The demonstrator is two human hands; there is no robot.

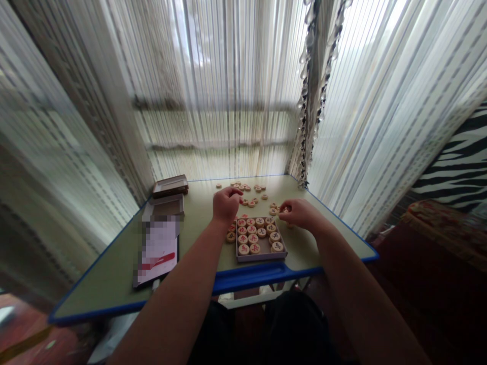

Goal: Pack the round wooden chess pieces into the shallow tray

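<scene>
Head view: we seem to be boxing loose game pieces (264, 196), left hand (227, 204) and right hand (300, 213) curled, any hold unclear; next calls for level placement in the box (262, 257).

Backlit by daylight through sheer curtains (243, 66), glare spots high up; lower right dark. Edges stretched, soft. Device screen (160, 248) pixelated.

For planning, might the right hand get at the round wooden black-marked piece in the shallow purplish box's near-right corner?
Probably yes: the right hand is close by; nothing covers that piece.
</scene>
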